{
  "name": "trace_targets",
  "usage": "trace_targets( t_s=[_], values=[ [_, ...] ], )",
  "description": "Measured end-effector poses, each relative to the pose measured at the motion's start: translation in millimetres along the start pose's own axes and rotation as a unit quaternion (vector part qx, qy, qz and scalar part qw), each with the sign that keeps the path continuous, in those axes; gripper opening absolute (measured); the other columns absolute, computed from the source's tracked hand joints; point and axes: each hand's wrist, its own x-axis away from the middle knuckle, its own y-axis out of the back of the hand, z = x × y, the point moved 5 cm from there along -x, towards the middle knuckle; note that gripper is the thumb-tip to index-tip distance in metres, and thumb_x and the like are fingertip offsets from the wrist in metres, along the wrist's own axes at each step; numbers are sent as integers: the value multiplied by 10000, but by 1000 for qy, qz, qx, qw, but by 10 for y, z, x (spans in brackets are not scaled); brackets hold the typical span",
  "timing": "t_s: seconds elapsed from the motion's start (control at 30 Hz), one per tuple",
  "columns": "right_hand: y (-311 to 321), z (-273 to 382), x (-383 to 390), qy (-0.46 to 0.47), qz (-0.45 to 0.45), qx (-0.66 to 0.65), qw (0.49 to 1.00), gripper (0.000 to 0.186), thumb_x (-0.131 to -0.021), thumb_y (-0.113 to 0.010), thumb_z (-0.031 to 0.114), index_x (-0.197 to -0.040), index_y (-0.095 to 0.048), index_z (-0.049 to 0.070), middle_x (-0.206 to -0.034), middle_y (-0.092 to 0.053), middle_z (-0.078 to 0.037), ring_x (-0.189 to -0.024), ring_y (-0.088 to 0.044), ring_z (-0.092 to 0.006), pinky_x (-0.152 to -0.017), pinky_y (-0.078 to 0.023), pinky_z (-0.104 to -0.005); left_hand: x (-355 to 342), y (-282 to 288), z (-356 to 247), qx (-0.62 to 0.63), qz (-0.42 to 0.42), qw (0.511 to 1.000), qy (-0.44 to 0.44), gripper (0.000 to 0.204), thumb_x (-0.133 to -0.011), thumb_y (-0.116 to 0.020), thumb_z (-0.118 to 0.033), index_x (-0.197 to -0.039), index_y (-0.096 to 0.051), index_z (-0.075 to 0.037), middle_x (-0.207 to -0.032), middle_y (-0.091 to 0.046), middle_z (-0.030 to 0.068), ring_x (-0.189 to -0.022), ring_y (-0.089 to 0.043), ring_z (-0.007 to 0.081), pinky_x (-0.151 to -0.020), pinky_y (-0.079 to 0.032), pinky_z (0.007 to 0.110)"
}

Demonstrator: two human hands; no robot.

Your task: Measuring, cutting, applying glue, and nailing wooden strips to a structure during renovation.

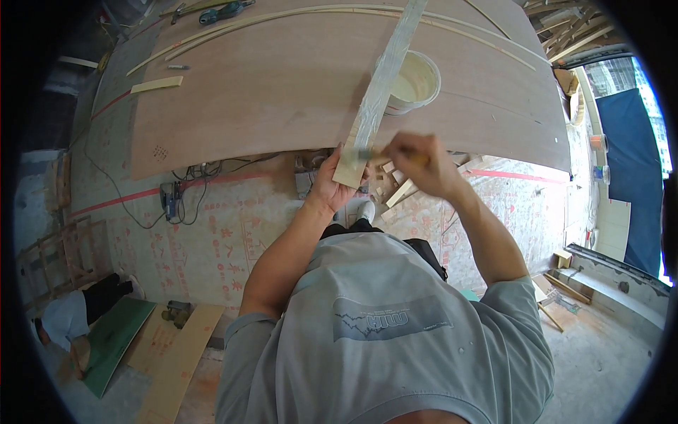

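A long, narrow wooden strip (387,74) runs away from me over the board table, its upper face covered with a wet-looking whitish coat except at the bare near end. My left hand (330,185) grips that near end from below, just off the table edge. In my right hand (422,164) is a brush (376,152) with a yellowish handle, its bristles on the strip near the bare end; motion blurs it. Beside the strip stands a white bucket (435,76) of cream-coloured paste or glue, partly covered by the strip.
On the large brown board (268,99) lie thin curved strips (240,25), a green power tool (220,13), a marker (179,67) and a short wood piece (157,85). Below are cables, a corded tool (169,200) and wood offcuts (399,192). Another person (67,318) crouches by a green board (121,336).
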Motion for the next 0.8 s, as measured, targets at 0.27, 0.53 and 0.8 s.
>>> trace_targets(
  t_s=[0.27, 0.53, 0.8],
  values=[
    [268, -451, -296, -13, -166, 71, 984, 127, -881, -605, 108, -904, -637, -13, -694, -615, -138, -596, -566, -177, -582, -468, -336, -60, -63, 51, 18, 37, 998, 40, 485, -1004, -500, -406, -1246, -558, 10, -1087, -645, 167, -902, -651, 271, -822, -557, 379],
    [-59, 295, 407, 5, 75, 6, 997, 119, -847, -601, 37, -935, -662, -13, -721, -639, -110, -656, -609, -157, -611, -472, -295, -48, -87, 48, -9, 33, 999, 33, 458, -1011, -484, -388, -1239, -565, 2, -1072, -657, 172, -881, -671, 283, -792, -574, 381],
    [33, 79, 279, 157, 20, 195, 968, 135, -806, -678, 34, -937, -658, 11, -797, -622, -131, -705, -624, -310, -637, -514, -394, -58, -109, 38, 16, 85, 995, 49, 474, -1021, -482, -345, -1285, -520, 47, -1125, -630, 201, -1007, -645, 291, -885, -562, 384]
  ],
)
